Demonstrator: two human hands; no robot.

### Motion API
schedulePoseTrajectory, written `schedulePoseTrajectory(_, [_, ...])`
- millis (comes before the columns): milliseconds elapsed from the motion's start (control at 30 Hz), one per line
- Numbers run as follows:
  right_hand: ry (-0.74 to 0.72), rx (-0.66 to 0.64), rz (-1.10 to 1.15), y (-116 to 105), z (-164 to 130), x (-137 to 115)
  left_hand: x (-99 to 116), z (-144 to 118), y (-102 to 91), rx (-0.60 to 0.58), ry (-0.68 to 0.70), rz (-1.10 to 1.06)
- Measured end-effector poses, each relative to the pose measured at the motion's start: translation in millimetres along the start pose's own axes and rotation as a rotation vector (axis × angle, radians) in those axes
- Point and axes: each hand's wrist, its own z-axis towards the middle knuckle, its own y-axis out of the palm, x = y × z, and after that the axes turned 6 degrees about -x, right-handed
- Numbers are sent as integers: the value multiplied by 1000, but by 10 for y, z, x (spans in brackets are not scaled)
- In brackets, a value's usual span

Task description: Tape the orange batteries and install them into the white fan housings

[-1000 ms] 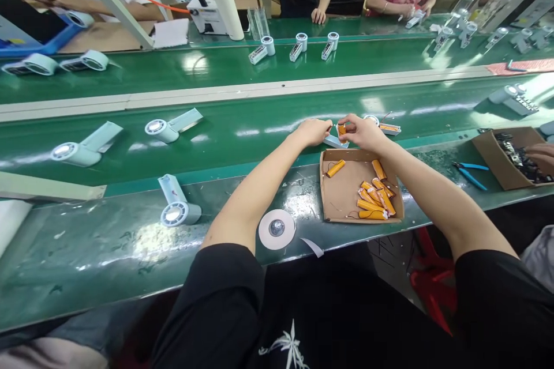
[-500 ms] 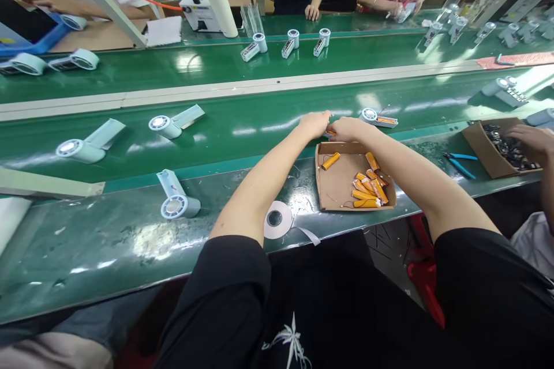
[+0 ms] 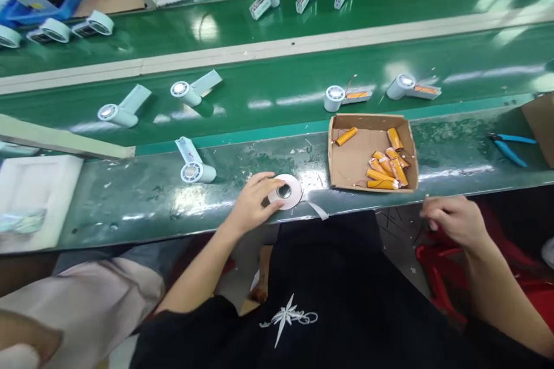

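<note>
My left hand (image 3: 255,200) is at a roll of white tape (image 3: 294,195) on the near bench, its thumb and fingers gripping the left side. The tape's loose end (image 3: 319,210) reaches over the bench edge. My right hand (image 3: 456,220) is held off the bench's front edge with curled fingers; what they pinch, if anything, is too small to make out. Between the hands stands a cardboard tray (image 3: 352,180) of orange wired batteries (image 3: 383,184). Behind it, a light blue handheld fan body (image 3: 334,98) and another fan body (image 3: 400,86) have orange batteries in their open handles.
Fan bodies (image 3: 118,115) lie at left on the green belt, and one fan body (image 3: 198,172) lies on the bench. Blue-handled cutters (image 3: 511,150) lie right of the tray. A white foam tray (image 3: 64,184) sits at far left. A metal post (image 3: 64,137) juts in there.
Both hands have left the fan body behind the tray, which now lies on the belt. My left hand came back to the tape; my right hand moved right and nearer. The view tilted down.
</note>
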Motion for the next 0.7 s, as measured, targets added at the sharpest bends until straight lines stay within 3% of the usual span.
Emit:
schedulePoseTrajectory(67, [61, -29, 97, 329, -199, 10, 88, -367, 130, -14, -89, 82])
schedulePoseTrajectory(133, [93, -87, 153, 664, -148, -75, 207, -438, 200, -67, -145, 176])
schedulePoseTrajectory(233, [70, -190, 266, 1070, 210, -357, 397, -211, 119, -100, -97, 247])
schedulePoseTrajectory(333, [-27, -324, 390, 1303, 569, -727, 580, 56, -116, -52, 31, 246])
schedulePoseTrajectory(467, [-253, -568, 392, 1415, 675, -1032, 649, 134, -327, 74, 73, 286])
schedulePoseTrajectory(600, [-442, -794, 182, 1336, 562, -930, 504, -66, -227, 235, 14, 312])
schedulePoseTrajectory(667, [-410, -715, 49, 1175, 618, -833, 452, -179, -98, 281, -16, 294])
schedulePoseTrajectory(700, [-365, -602, 0, 1065, 702, -796, 445, -217, -29, 298, -22, 280])
